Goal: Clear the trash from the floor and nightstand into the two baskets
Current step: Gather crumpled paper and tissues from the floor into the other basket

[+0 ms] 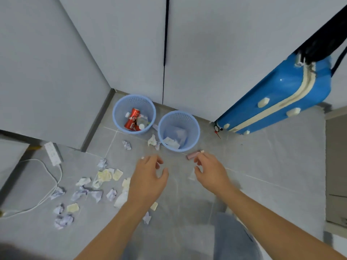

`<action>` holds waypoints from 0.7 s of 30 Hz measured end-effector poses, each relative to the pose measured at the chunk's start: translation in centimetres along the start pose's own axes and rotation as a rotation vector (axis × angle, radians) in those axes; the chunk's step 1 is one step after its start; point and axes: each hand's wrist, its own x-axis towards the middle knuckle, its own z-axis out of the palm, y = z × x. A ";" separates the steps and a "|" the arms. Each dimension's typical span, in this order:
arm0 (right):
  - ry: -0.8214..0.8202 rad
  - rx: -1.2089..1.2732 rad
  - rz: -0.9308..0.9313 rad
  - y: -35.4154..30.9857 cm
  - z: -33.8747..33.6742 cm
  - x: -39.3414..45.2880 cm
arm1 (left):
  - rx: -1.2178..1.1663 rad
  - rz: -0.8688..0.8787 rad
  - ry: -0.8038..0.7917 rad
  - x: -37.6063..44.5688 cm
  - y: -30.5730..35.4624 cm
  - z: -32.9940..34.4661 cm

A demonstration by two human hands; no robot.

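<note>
Two light-blue baskets stand on the grey floor near the wall. The left basket [120, 117] holds a red can [132, 119] and small bottles. The right basket [195, 132] holds white paper. My right hand [210, 173] pinches a small pink tube [194, 154] at its fingertips, just in front of the right basket. My left hand [148, 177] hovers open and empty beside it, fingers spread. Several crumpled paper balls and tissues [105, 175] lie scattered on the floor to the left, and a few more crumpled papers [152, 140] lie between the baskets.
A blue suitcase [277, 98] leans against the wall at the right. A white power strip [53, 153] with its cable [54, 182] lies on the floor at the left. Grey cabinet doors [131, 44] rise behind the baskets. My knee in jeans [232, 239] shows at the bottom.
</note>
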 end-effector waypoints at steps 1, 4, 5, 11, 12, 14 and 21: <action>-0.037 -0.006 -0.010 1.4 0.1 1.0 | 0.005 -0.038 0.016 0.2 0.1 1.2; -0.142 -0.003 -0.060 6.2 0.7 3.9 | 0.009 -0.163 0.054 0.3 0.9 5.7; -0.163 0.001 -0.081 8.0 0.8 4.8 | 0.012 -0.205 0.062 0.3 1.3 7.6; -0.241 -0.107 -0.196 18.2 2.1 8.4 | -0.064 -0.463 0.092 0.2 2.7 19.4; -0.264 -0.133 -0.208 19.7 2.5 9.0 | -0.075 -0.493 0.093 0.2 2.6 21.1; -0.299 -0.152 -0.217 22.3 3.7 10.2 | -0.089 -0.530 0.082 0.3 2.1 24.4; -0.289 -0.112 -0.317 28.6 16.1 17.5 | -0.059 -0.500 -0.062 4.3 -6.0 41.1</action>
